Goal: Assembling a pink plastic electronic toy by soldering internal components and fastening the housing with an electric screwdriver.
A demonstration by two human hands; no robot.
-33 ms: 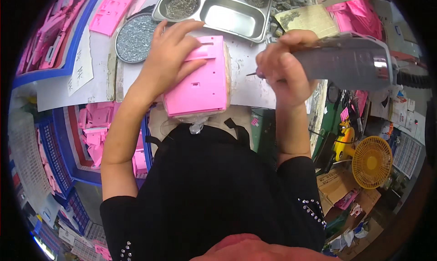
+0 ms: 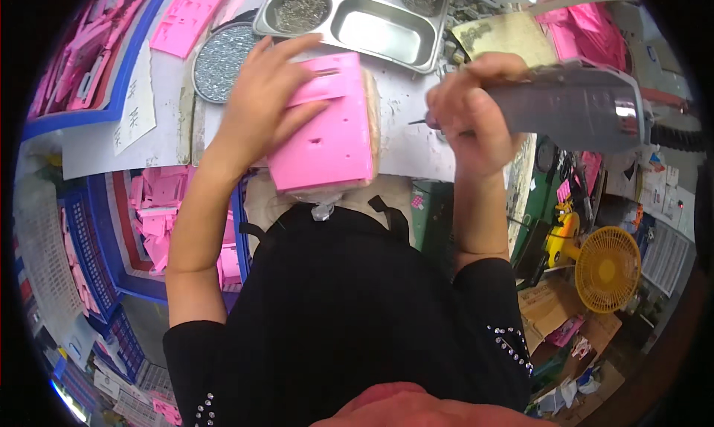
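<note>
A pink plastic panel (image 2: 323,159) with small slots and holes lies in front of me on a wrapped, tan padded block (image 2: 373,114). Across the panel's left and upper part rests my left hand (image 2: 260,103), gripping it with the thumb on its face and the fingers towards the far edge. My right hand (image 2: 476,118) is closed around a dark grey electric screwdriver (image 2: 569,103), held sideways. Its thin bit (image 2: 417,122) points left, apart from the panel. My left palm hides part of the panel's left side.
Beyond the panel stands a metal compartment tray (image 2: 387,33) with small screws. A round dish (image 2: 222,62) of small metal parts sits left of it. Blue crates (image 2: 149,282) of pink parts stand at the left. A yellow fan (image 2: 606,269) is at the lower right.
The pink panel has turned slightly anticlockwise, its far end shifting left with my left hand. My right hand and the screwdriver have moved slightly right.
</note>
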